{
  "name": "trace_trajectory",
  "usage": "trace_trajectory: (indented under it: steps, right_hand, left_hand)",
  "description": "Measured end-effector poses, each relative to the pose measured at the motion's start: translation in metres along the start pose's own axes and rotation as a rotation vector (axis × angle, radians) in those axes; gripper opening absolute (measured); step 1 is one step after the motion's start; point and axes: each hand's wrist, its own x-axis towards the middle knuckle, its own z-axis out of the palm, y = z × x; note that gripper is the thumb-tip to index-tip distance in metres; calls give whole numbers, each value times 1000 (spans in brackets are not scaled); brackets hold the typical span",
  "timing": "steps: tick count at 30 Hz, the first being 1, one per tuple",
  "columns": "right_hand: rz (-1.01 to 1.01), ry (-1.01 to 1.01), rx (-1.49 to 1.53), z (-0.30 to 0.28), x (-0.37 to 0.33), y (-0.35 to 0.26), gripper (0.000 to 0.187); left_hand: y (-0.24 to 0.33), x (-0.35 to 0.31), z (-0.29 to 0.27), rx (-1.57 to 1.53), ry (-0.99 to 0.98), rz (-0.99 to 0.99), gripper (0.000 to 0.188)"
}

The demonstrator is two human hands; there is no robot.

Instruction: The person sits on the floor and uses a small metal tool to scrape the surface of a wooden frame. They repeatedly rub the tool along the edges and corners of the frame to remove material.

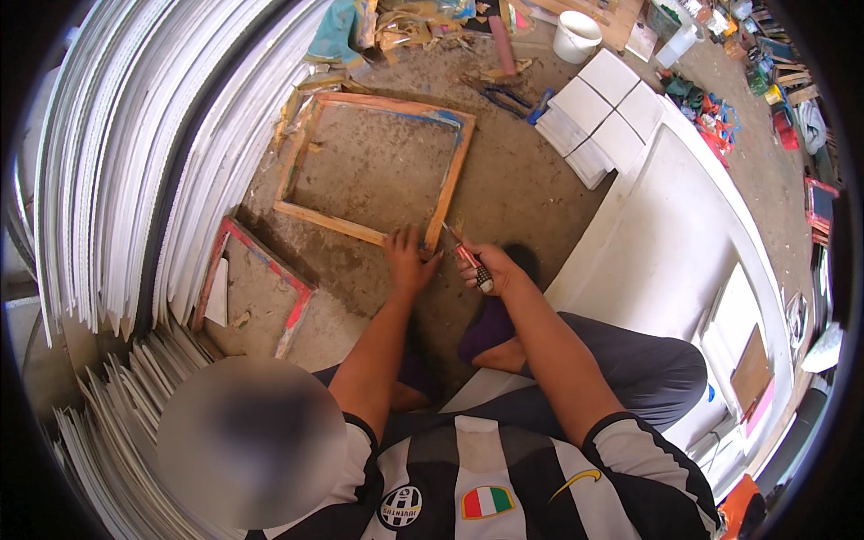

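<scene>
A rectangular wooden frame (pixel 329 223), stained with blue and orange paint, lies on the floor in front of me. My left hand (pixel 410 261) grips its near rail close to the near right corner, fingers over the wood and thumb apart on the right. Just right of that corner, my right hand (pixel 490 267) is closed around a slim tool with a red handle (pixel 469 258). The tool's thin metal tip points up and left toward the frame's right rail. Its exact kind is hard to make out, and the fingers cover part of the handle.
A second frame with red paint (pixel 297 304) lies at the left, beside tall stacks of white sheets (pixel 117 162). White tiles (pixel 612 99) and a large white panel (pixel 648 225) are on the right. Farther back are blue-handled pliers (pixel 506 101) and a white bucket (pixel 576 38).
</scene>
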Motion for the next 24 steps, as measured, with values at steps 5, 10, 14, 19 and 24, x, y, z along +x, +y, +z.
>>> trace_trajectory:
  steps: [5, 10, 14, 19, 24]
  right_hand:
    - [-463, 283, -1149, 32, -18, 2, 49]
    - [-585, 465, -1517, 41, -17, 5, 43]
    - [-552, 511, -1559, 47, -15, 6, 43]
    - [-568, 515, -1594, 49, -11, 8, 43]
    - [-525, 570, -1645, 62, -16, 9, 42]
  left_hand:
    - [-12, -3, 6, -6, -67, 61, 55]
    - [-4, 6, 5, -7, -71, 38, 52]
    - [-3, 9, 4, -9, -46, 43, 51]
    - [-8, 8, 7, 2, -55, 41, 52]
    - [-9, 8, 8, 1, -49, 38, 52]
